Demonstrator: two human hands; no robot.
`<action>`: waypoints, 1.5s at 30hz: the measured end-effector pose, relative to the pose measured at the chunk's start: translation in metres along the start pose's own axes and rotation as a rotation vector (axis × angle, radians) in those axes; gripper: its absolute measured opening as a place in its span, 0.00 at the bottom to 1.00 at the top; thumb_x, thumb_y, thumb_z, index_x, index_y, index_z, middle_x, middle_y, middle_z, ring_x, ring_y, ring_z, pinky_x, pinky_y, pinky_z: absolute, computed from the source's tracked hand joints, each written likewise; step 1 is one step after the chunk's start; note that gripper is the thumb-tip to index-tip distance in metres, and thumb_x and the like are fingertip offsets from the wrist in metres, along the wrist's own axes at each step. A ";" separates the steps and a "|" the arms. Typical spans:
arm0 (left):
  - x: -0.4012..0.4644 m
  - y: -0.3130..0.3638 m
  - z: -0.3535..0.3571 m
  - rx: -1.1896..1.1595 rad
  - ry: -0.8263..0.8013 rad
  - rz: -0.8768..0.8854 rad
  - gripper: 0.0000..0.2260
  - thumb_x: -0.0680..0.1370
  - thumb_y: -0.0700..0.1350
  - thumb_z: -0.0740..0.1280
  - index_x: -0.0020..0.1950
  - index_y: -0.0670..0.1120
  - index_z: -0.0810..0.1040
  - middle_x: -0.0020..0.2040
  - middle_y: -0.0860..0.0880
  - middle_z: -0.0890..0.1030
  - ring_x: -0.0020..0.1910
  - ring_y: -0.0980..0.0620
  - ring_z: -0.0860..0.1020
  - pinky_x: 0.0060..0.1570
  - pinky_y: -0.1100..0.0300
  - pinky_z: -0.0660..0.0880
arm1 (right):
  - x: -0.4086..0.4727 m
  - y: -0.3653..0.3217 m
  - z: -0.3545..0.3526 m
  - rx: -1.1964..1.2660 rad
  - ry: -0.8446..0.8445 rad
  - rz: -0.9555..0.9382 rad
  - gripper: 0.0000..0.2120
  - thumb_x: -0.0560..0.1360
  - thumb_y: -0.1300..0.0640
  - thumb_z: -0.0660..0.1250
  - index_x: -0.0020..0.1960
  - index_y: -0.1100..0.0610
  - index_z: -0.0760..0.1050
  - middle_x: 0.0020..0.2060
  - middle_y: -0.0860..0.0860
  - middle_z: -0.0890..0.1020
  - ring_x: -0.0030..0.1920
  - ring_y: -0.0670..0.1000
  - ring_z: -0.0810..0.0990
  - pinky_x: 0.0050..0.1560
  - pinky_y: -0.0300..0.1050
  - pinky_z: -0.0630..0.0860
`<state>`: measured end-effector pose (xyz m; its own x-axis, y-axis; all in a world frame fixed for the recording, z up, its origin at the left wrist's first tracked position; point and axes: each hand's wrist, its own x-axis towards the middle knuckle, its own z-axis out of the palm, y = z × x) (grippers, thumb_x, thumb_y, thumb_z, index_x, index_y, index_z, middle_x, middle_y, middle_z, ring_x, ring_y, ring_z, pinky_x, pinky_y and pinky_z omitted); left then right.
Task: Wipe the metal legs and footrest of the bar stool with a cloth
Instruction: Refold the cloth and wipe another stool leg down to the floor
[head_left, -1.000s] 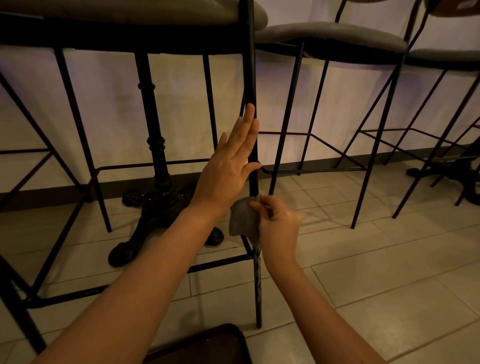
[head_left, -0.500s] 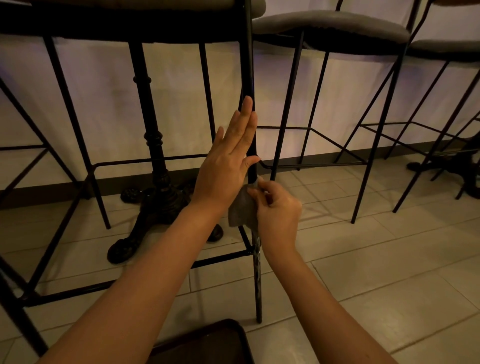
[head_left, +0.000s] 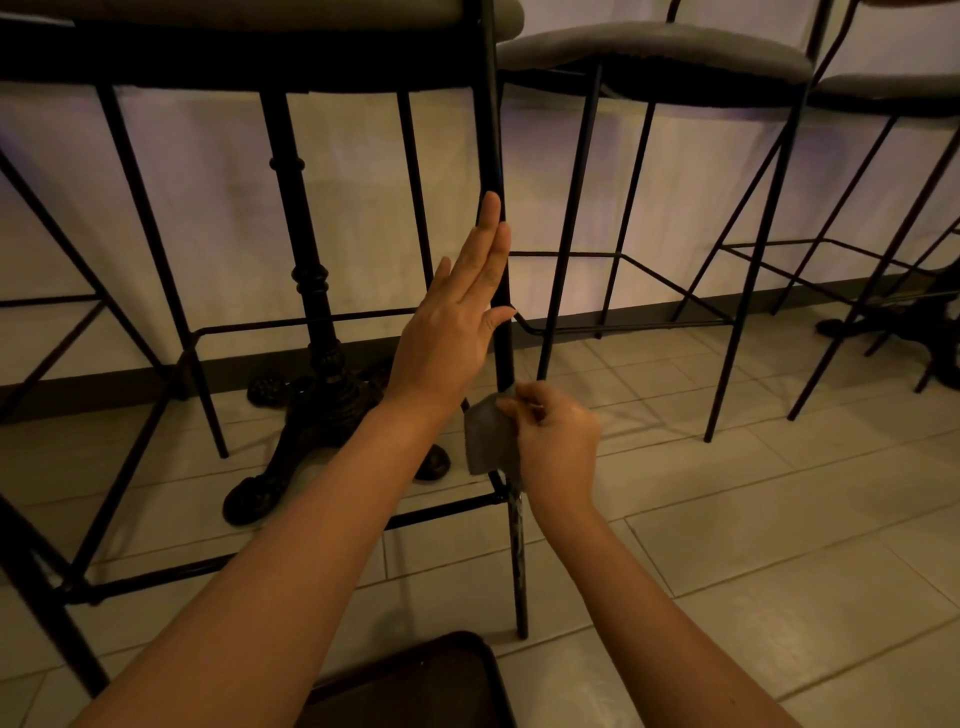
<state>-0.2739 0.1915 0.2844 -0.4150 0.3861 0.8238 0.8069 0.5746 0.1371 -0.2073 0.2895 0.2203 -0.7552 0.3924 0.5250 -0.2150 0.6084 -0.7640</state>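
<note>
A small grey cloth is pinched by the right hand against the thin black metal stool leg. Just above, the leg is apparently touched by the left hand, fingers straight. Pale floor tiles are seen beneath it.

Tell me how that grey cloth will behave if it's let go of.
Probably floppy: the cloth hangs in a loose flap below where the right hand pinches it against the stool leg. It looks thin and light, so it would likely drop limply rather than hold shape.
</note>
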 end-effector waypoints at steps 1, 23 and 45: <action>0.000 -0.001 0.000 -0.003 0.004 0.003 0.31 0.76 0.46 0.59 0.73 0.47 0.43 0.72 0.62 0.37 0.71 0.57 0.60 0.71 0.50 0.59 | 0.003 -0.004 0.000 0.011 0.009 -0.011 0.07 0.73 0.62 0.68 0.51 0.59 0.80 0.41 0.48 0.79 0.38 0.38 0.73 0.41 0.24 0.69; -0.021 0.000 0.012 -0.001 0.039 -0.008 0.31 0.74 0.45 0.63 0.74 0.47 0.52 0.75 0.50 0.50 0.69 0.50 0.65 0.54 0.42 0.76 | -0.003 0.011 0.012 0.024 0.058 -0.020 0.06 0.72 0.60 0.70 0.49 0.57 0.79 0.41 0.48 0.81 0.40 0.41 0.76 0.43 0.32 0.75; -0.023 -0.001 0.014 0.072 0.053 -0.030 0.33 0.74 0.43 0.66 0.72 0.49 0.49 0.73 0.51 0.48 0.73 0.46 0.58 0.71 0.48 0.54 | -0.023 0.030 0.015 -0.032 0.022 0.068 0.05 0.71 0.62 0.70 0.47 0.59 0.79 0.39 0.51 0.81 0.36 0.42 0.74 0.38 0.20 0.67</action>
<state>-0.2714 0.1922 0.2572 -0.4142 0.3306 0.8480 0.7616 0.6361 0.1240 -0.2056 0.2877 0.1797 -0.7537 0.4486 0.4803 -0.1431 0.6013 -0.7861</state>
